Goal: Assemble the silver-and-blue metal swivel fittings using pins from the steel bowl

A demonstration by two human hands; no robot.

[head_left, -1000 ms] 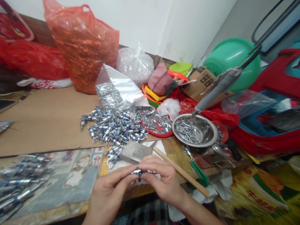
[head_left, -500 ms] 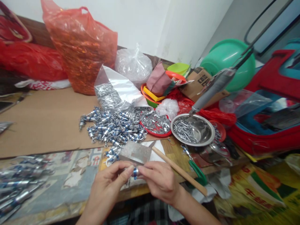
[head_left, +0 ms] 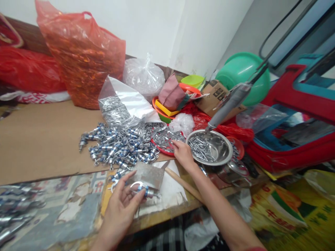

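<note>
My left hand point(head_left: 120, 206) is near the table's front edge, pinching a small metal fitting with a blue band point(head_left: 145, 190) between thumb and fingers. My right hand point(head_left: 182, 152) stretches out to the red plate of small metal pieces point(head_left: 160, 149), fingertips down on the pieces at its right side; I cannot see whether it grips one. A heap of the same blue-banded metal fittings point(head_left: 117, 147) lies on the brown cardboard just left of the plate. A grey metal block point(head_left: 149, 174) rests on white paper between my hands.
A steel bowl of pins point(head_left: 209, 149) stands right of the red plate. A wooden stick point(head_left: 183, 184) lies under my right forearm. Plastic bags point(head_left: 81, 59), a green basin point(head_left: 242, 75) and red and blue crates point(head_left: 293, 115) crowd the back and right. More fittings point(head_left: 15, 212) lie at the left.
My hands have parted. The right hand left the fitting and reached forward to the red plate. The left hand keeps the fitting and has dropped slightly left.
</note>
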